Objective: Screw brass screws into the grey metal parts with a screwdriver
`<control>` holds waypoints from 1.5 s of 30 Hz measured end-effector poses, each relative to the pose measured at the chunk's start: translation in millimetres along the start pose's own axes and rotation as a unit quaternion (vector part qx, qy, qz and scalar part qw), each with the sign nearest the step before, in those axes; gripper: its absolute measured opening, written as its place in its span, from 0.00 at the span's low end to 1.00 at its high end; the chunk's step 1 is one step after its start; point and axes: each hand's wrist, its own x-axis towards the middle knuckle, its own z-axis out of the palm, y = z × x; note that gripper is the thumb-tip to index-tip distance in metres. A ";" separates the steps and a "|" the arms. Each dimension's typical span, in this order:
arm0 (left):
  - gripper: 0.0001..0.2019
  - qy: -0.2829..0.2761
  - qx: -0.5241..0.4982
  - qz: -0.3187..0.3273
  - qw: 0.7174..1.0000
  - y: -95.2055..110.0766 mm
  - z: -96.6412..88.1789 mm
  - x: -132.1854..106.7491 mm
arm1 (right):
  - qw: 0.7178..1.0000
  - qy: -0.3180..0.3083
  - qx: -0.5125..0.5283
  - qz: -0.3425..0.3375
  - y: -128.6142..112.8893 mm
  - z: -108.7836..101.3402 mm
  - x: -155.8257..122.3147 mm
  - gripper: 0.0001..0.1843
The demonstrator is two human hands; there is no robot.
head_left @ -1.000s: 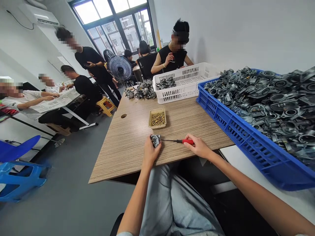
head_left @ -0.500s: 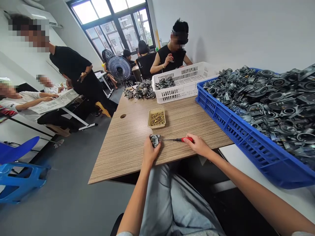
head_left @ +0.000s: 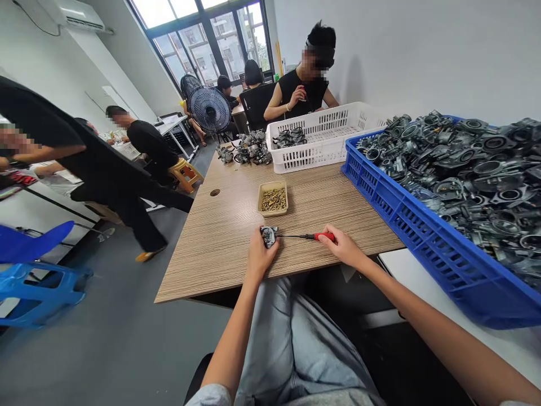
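Note:
My left hand (head_left: 261, 256) is closed around a grey metal carburetor part (head_left: 269, 235), held just above the near part of the wooden table (head_left: 203, 254). My right hand (head_left: 343, 246) grips the red handle of a screwdriver (head_left: 323, 236). The screwdriver lies level, and its thin dark shaft points left to the side of the carburetor part. Whether the tip touches a screw is too small to tell. Just beyond my hands stands a small beige tray (head_left: 273, 213) of brass screws or jets (head_left: 274, 199).
A blue crate (head_left: 393, 217) heaped with carburetor parts (head_left: 473, 163) stands at the right. Behind the tray are a white basket (head_left: 296, 163) and a pile of carburetors (head_left: 249, 148). A co-worker (head_left: 302, 90) sits across; another person (head_left: 110, 175) stands left, near a blue stool (head_left: 42, 293).
The standing person at the left has moved further left and nearer, uncovering a seated person behind. My view has shifted slightly. My hands keep the same hold on the part and screwdriver.

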 end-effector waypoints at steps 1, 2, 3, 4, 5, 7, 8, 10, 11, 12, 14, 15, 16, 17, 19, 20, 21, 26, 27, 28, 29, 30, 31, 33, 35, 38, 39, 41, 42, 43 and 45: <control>0.23 0.000 0.000 -0.001 1.000 0.3 -0.1 -0.1 | 1.000 0.001 -0.005 -0.002 0.6 0.7 0.3 0.22; 0.23 0.000 -0.001 -0.002 1.000 0.4 -0.2 -0.2 | 1.000 0.000 -0.009 -0.002 1.2 1.3 0.6 0.23; 0.23 0.000 -0.001 -0.003 1.000 0.5 -0.3 -0.3 | 1.000 -0.001 -0.011 -0.002 1.8 1.6 0.7 0.23; 0.24 0.000 -0.002 -0.003 1.000 0.5 -0.3 -0.4 | 1.000 -0.003 -0.012 -0.002 2.2 1.8 0.9 0.23; 0.24 0.001 -0.002 -0.003 1.000 0.4 -0.2 -0.5 | 1.000 -0.004 -0.013 -0.002 2.5 1.9 0.9 0.23; 0.24 0.000 -0.003 -0.004 1.000 0.2 0.0 -0.6 | 1.000 -0.005 -0.015 0.003 2.5 1.6 0.9 0.23; 0.24 -0.001 -0.004 -0.004 1.000 0.1 0.1 -0.6 | 1.000 -0.006 -0.017 0.005 2.2 1.3 0.9 0.23; 0.23 -0.002 -0.004 -0.003 1.000 -0.3 0.3 -0.6 | 1.000 -0.008 -0.020 0.009 1.1 0.6 0.6 0.24; 0.23 -0.002 -0.004 -0.002 1.000 -0.4 0.3 -0.6 | 1.000 -0.010 -0.019 0.008 0.3 0.1 0.3 0.23; 0.23 -0.001 -0.003 -0.001 1.000 -0.6 0.4 -0.6 | 1.000 -0.011 -0.017 0.007 -0.6 -0.5 -0.2 0.23; 0.23 0.001 -0.003 0.000 1.000 -0.7 0.3 -0.6 | 1.000 -0.014 -0.006 0.009 -2.1 -1.8 -1.3 0.21; 0.23 0.001 -0.003 0.000 1.000 -0.8 0.2 -0.5 | 1.000 -0.017 0.003 0.011 -2.6 -2.5 -2.0 0.19; 0.23 0.001 -0.003 0.000 1.000 -0.8 0.1 -0.5 | 1.000 -0.021 0.013 0.014 -2.9 -3.1 -2.5 0.19; 0.23 -0.001 -0.003 0.001 1.000 -0.8 0.0 -0.4 | 0.999 -0.023 0.020 0.016 -2.9 -3.5 -3.0 0.18; 0.24 -0.005 -0.006 0.004 1.000 -0.8 -0.1 -0.4 | 0.999 -0.024 0.025 0.017 -2.0 -3.7 -3.2 0.18; 0.25 -0.006 -0.007 0.004 1.000 -0.9 -0.1 -0.4 | 0.999 -0.023 0.022 0.016 -1.2 -3.3 -3.0 0.18; 0.25 -0.006 -0.009 0.003 1.000 -1.0 0.0 -0.4 | 1.000 -0.020 0.016 0.015 -0.2 -2.7 -2.6 0.18; 0.25 -0.004 -0.002 -0.004 1.000 -1.3 0.6 -0.7 | 1.000 -0.013 -0.009 0.001 3.7 0.9 0.0 0.23; 0.24 -0.004 -0.001 -0.004 1.000 -1.2 0.5 -0.7 | 1.000 -0.014 -0.015 -0.002 3.6 1.1 0.3 0.24; 0.24 -0.004 0.000 -0.004 1.000 -1.0 0.4 -0.6 | 1.000 -0.015 -0.020 -0.004 3.1 1.1 0.4 0.26; 0.24 -0.003 0.000 -0.004 1.000 -0.9 0.3 -0.5 | 1.000 -0.017 -0.024 -0.005 2.3 0.9 0.3 0.27; 0.24 -0.003 0.001 -0.003 1.000 -0.8 0.1 -0.4 | 0.999 -0.020 -0.027 -0.003 1.2 0.4 0.0 0.27; 0.23 -0.002 0.001 -0.002 1.000 -0.8 0.1 -0.3 | 0.999 -0.022 -0.027 -0.002 -0.1 -0.2 -0.5 0.27; 0.23 -0.001 0.003 0.000 1.000 -1.2 0.2 -0.1 | 0.999 -0.026 -0.023 -0.002 -2.8 -2.0 -1.9 0.25; 0.24 -0.002 0.003 0.003 1.000 -2.0 0.5 0.0 | 1.000 -0.029 -0.011 -0.002 -4.9 -3.8 -3.3 0.20; 0.24 -0.001 0.001 0.007 1.000 -3.0 1.0 0.0 | 1.000 -0.026 0.011 0.003 -5.9 -5.4 -4.4 0.18; 0.24 -0.001 0.001 0.007 1.000 -3.0 1.0 -0.1 | 1.000 -0.024 0.015 0.005 -5.8 -5.2 -4.4 0.18; 0.25 0.001 0.000 0.007 1.000 -2.9 0.8 -0.3 | 1.000 -0.017 0.010 0.008 -4.9 -4.0 -3.8 0.18; 0.24 0.001 -0.001 0.007 1.000 -2.7 0.7 -0.5 | 1.000 -0.014 0.005 0.010 -4.2 -3.0 -3.4 0.19; 0.24 0.001 -0.002 0.007 1.000 -2.5 0.6 -0.6 | 1.000 -0.011 -0.001 0.012 -3.5 -1.8 -3.0 0.20; 0.24 0.001 -0.005 0.007 1.000 -2.3 0.7 -0.8 | 1.000 -0.006 -0.011 0.012 -2.0 0.6 -2.0 0.22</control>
